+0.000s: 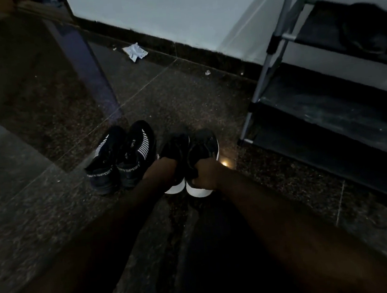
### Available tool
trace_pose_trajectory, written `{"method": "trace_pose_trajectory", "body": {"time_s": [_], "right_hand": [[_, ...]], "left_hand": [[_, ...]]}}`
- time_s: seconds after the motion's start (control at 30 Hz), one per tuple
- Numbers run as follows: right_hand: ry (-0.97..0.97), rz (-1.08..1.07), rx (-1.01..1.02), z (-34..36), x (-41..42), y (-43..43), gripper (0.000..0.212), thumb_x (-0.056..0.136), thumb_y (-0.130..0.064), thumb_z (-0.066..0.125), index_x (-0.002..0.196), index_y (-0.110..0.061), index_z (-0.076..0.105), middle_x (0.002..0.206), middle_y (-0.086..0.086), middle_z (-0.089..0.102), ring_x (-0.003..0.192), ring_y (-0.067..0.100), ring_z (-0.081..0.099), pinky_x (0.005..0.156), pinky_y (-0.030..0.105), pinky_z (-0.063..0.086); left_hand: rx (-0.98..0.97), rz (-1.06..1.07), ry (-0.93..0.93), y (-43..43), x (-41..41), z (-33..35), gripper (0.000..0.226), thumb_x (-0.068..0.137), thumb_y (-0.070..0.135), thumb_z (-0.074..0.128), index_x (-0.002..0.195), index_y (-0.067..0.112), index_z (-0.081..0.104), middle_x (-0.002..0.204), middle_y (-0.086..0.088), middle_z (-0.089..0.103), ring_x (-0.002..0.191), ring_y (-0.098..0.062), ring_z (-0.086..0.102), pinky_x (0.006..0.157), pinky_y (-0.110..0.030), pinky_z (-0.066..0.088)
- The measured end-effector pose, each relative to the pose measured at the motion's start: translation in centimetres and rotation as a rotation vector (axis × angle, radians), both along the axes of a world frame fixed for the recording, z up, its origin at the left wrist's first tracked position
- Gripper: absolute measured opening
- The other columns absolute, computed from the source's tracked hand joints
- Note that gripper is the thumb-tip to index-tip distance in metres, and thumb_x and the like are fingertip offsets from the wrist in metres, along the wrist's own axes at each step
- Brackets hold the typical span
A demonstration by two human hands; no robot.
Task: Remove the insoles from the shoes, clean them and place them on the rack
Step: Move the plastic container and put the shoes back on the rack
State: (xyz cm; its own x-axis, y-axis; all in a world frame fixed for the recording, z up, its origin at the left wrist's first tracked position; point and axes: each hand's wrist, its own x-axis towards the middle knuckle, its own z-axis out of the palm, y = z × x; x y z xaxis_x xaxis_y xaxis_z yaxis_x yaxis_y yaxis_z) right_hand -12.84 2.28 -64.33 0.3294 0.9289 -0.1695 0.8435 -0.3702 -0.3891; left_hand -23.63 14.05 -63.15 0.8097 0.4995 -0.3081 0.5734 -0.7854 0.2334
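Early stage, we judge: our left hand (165,170) and right hand (205,176) each grip one of the white-soled shoes (205,142), no insole visibly out, rack (270,51) still to come.

There is open floor (230,124) between the white-soled shoes (202,145) and the rack (322,119) on the right, but the black sport shoes (120,158) sit just beside them on the left, and a table leg (84,69) and the wall (174,11) stand farther back.

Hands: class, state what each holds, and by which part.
Left hand grips one white-soled shoe at its heel opening; right hand grips the other shoe likewise.
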Motion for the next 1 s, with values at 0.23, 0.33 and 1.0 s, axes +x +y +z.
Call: {"method": "trace_pose_trajectory", "body": {"time_s": [0.23, 0.33, 1.0], "right_hand": [[-0.003, -0.065, -0.061, 8.1, 2.1, -4.5, 0.045, 0.082, -0.029, 0.072, 0.118, -0.004, 0.063, 0.119, 0.015, 0.064, 0.111, 0.030, 0.059, 0.092, 0.033, 0.045], [-0.067, -0.057, -0.002, 10.4, 1.6, -6.9, 0.038, 0.084, -0.027, 0.070, 0.115, -0.005, 0.064, 0.117, 0.014, 0.065, 0.111, 0.030, 0.058, 0.095, 0.031, 0.038], [-0.542, -0.185, 0.564, 32.6, -1.3, -16.1, 0.023, 0.089, -0.029, 0.063, 0.109, -0.019, 0.059, 0.104, 0.010, 0.058, 0.097, 0.035, 0.061, 0.075, 0.035, 0.044]], "left_hand": [[0.195, -0.164, -0.061, -4.1, 1.2, 7.8, 0.037, 0.088, 0.030, 0.064, 0.113, 0.004, 0.059, 0.115, -0.017, 0.065, 0.106, -0.037, 0.063, 0.086, -0.041, 0.050], [0.319, -0.203, -0.099, -6.4, 0.7, 10.3, 0.033, 0.087, 0.030, 0.063, 0.108, 0.005, 0.060, 0.112, -0.017, 0.066, 0.103, -0.036, 0.064, 0.085, -0.041, 0.051], [0.759, -0.237, -0.568, -15.6, -3.0, 34.6, 0.023, 0.095, 0.014, 0.048, 0.117, 0.014, 0.049, 0.110, -0.013, 0.064, 0.098, -0.036, 0.062, 0.075, -0.038, 0.046]]}}
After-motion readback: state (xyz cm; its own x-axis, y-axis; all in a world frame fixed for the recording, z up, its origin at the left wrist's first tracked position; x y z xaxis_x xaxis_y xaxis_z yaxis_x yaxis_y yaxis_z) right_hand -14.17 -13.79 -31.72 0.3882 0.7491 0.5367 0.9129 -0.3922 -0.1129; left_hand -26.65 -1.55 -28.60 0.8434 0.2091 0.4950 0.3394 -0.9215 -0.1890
